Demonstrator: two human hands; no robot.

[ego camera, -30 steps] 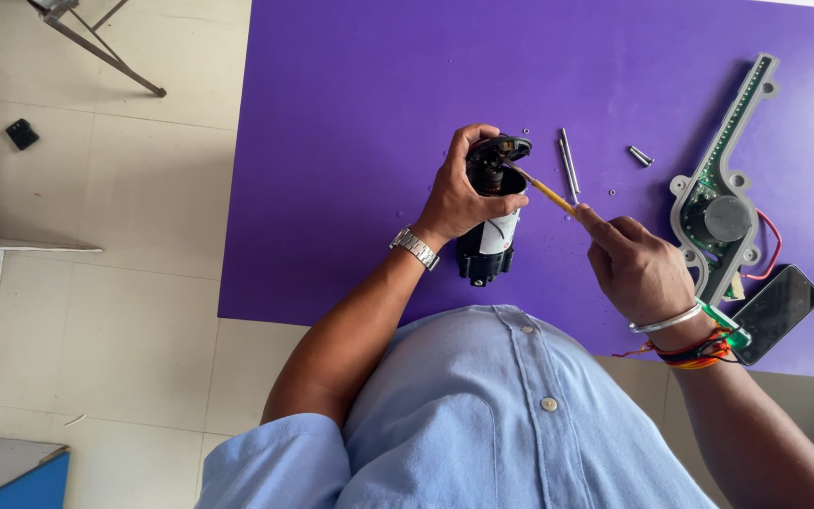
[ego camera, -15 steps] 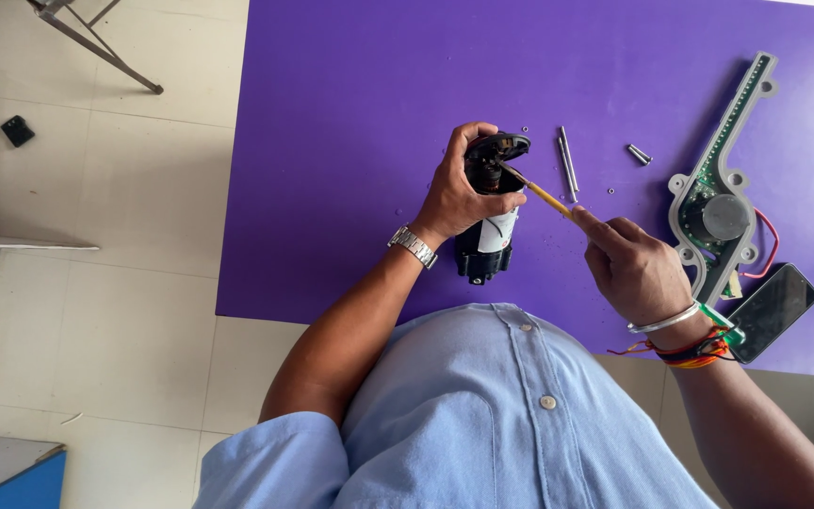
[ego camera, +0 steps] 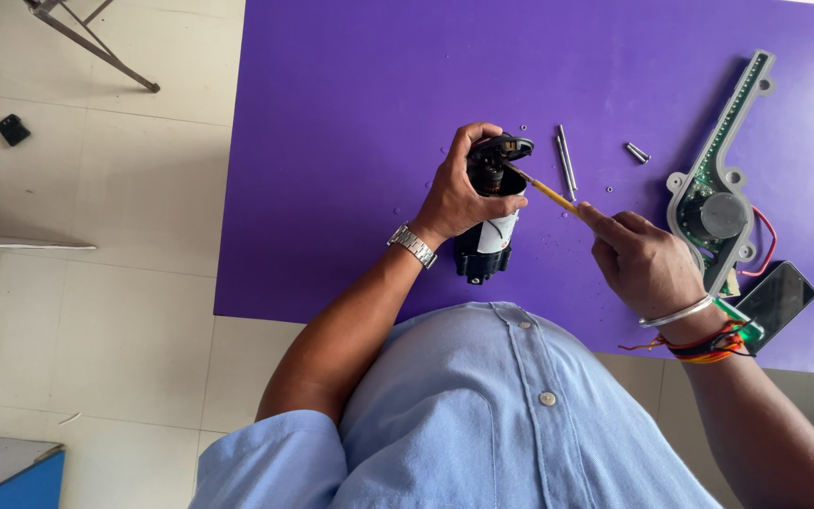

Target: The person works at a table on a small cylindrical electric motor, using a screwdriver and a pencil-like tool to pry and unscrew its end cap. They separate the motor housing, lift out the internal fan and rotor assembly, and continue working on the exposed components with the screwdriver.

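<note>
My left hand (ego camera: pixel 456 196) grips a small black motor (ego camera: pixel 488 240) with a white label, held upright over the purple table (ego camera: pixel 350 113). Its open top end faces up under my thumb. My right hand (ego camera: pixel 643 264) holds a thin yellow-handled tool (ego camera: pixel 546 191), whose tip pokes into the motor's top. Two long metal bolts (ego camera: pixel 566 162) lie on the table just beyond the motor.
A grey housing (ego camera: pixel 720 179) with a green circuit board, black round part and red wire lies at the right. A dark phone (ego camera: pixel 776 300) rests by my right wrist. A short screw (ego camera: pixel 636 152) lies near the bolts. Tiled floor and a stand leg (ego camera: pixel 96 52) are at the left.
Almost nothing differs. Both hands stay on the motor and the tool, with only a slight shift of the tool tip at the motor's top.
</note>
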